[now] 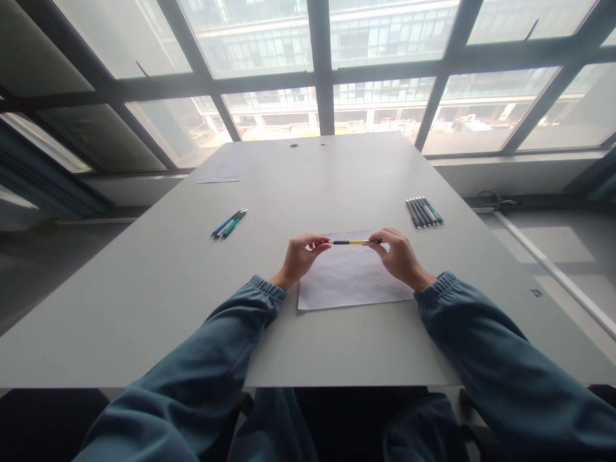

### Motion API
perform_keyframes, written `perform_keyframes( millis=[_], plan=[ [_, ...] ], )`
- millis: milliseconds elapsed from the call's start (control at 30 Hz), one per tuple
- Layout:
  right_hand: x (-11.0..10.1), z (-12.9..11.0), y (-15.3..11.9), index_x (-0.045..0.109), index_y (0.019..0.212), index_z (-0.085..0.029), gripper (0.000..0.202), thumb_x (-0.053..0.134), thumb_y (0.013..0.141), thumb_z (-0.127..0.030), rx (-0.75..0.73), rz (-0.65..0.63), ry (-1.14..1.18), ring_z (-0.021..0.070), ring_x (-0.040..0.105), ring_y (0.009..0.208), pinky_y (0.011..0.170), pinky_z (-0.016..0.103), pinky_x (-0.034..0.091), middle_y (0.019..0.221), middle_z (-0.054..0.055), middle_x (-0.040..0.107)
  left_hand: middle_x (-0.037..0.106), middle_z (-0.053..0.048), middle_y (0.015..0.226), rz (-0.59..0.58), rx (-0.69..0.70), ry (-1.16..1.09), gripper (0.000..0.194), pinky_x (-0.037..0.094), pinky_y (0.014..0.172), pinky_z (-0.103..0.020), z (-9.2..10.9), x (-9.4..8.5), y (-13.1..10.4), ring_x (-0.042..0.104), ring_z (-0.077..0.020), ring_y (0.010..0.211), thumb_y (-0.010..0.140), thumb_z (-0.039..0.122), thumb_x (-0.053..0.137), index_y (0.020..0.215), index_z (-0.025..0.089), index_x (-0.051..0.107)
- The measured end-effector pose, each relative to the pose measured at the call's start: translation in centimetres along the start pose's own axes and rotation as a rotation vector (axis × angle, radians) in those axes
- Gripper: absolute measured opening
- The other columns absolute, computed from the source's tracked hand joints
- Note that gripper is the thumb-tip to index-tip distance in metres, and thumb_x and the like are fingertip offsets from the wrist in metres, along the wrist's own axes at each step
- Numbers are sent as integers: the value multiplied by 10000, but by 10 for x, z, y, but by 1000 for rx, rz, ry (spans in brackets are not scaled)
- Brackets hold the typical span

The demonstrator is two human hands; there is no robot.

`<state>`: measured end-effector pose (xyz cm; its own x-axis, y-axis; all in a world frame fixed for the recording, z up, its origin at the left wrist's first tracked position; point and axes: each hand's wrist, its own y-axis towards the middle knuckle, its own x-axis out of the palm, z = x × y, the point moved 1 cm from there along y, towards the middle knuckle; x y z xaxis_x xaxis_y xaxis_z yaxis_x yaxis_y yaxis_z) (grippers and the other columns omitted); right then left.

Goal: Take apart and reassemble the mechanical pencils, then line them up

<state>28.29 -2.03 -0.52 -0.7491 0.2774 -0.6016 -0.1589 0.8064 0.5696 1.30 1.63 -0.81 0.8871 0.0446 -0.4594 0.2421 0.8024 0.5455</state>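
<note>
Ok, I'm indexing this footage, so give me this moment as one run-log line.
left hand and right hand: pinching opposite ends of yellow-and-black pen | paper: beneath | left-side pens, right-side pens: on table

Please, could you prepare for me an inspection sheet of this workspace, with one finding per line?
Surface: white table, paper sheet below the hands.
Job's things: black-and-yellow pen held level; left pen group with blue and green; right pen row, mostly dark, one with green.
Clutter: paper at far left; small dark disc near the far edge.
Hands: left hand and right hand pinch opposite ends of the pen.
Cables: dark loop beyond the table's right side; cable or hose, cannot tell.
Surroundings: large window frame ahead, curtains at the sides.
</note>
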Motion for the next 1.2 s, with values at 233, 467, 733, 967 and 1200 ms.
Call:
perform_keyframes(
  millis=[233,467,733,967,1200],
  plan=[
    [2,3,-1,675,878,-217,58,636,922,-221,-1,37,20,239,624,845,810,392,502,866,63,686,776,-70,888,3,-14,-81,258,567,775,-320,1,3,1,692,-180,789,885,419,729,971,185,796],
    [3,1,-1,675,879,-210,36,658,908,-199,-26,43,42,235,618,841,800,384,496,858,57,679,777,-61,846,43,-71,-96,252,574,787,-323,2,4,0,706,-181,767,830,421,781,887,175,783],
    [2,0,-1,672,880,-209,31,667,902,-187,-25,44,53,235,618,838,801,379,492,855,57,681,778,-55,836,33,-54,-80,199,565,759,-305,7,3,1,703,-171,750,832,366,784,890,176,784],
    [4,1,-2,674,890,-210,26,662,912,-205,-30,36,54,237,617,850,804,378,488,860,60,680,777,-58,820,30,-47,-50,241,568,769,-318,6,2,0,708,-180,755,833,411,780,889,176,788],
    [3,-2,-2,674,895,-210,54,641,929,-237,-36,11,59,243,620,858,807,384,493,864,71,681,780,-62,827,26,-52,-44,243,568,766,-322,5,2,0,710,-185,759,826,412,788,897,179,792]
  ],
)
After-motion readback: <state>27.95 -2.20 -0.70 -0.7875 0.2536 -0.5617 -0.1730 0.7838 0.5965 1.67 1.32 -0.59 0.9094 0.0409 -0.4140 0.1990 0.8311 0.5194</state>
